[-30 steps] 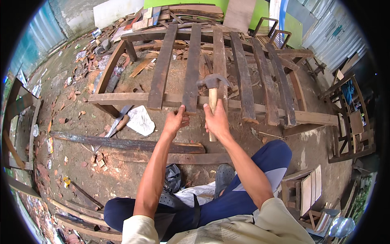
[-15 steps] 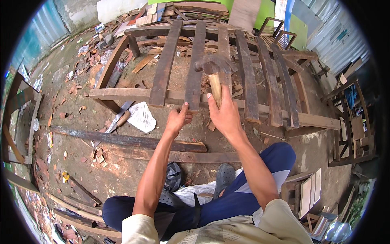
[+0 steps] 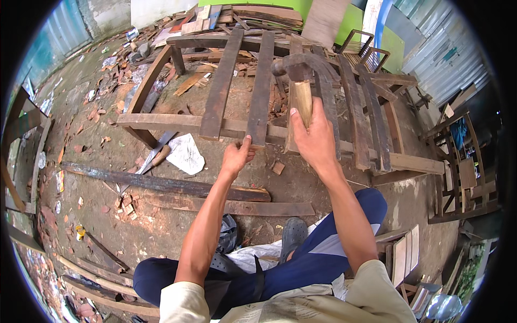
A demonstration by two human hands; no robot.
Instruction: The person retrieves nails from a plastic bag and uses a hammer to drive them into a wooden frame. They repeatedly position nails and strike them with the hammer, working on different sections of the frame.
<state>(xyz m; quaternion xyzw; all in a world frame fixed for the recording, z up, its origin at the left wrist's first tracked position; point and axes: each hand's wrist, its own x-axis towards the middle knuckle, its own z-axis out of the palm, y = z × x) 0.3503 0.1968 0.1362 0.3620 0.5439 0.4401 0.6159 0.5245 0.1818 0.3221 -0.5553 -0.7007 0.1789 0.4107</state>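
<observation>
The hammer [image 3: 299, 81] has a dark grey head and a pale yellow-brown wooden handle. The slatted wooden frame [image 3: 258, 97] is weathered brown, darker on some slats. The ground [image 3: 97, 161] is reddish brown, strewn with rust-coloured chips. A sheet of paper [image 3: 184, 153] is white. The trousers [image 3: 323, 253] are dark blue. The wall [image 3: 350, 19] behind is bright green.

Hammer [image 3: 298, 81]: dull dark metal head, pale smooth wooden handle. Slatted frame [image 3: 258, 91]: rough, weathered brown wood, matt. Ground [image 3: 107, 177]: bare dusty earth, wood chips.
</observation>
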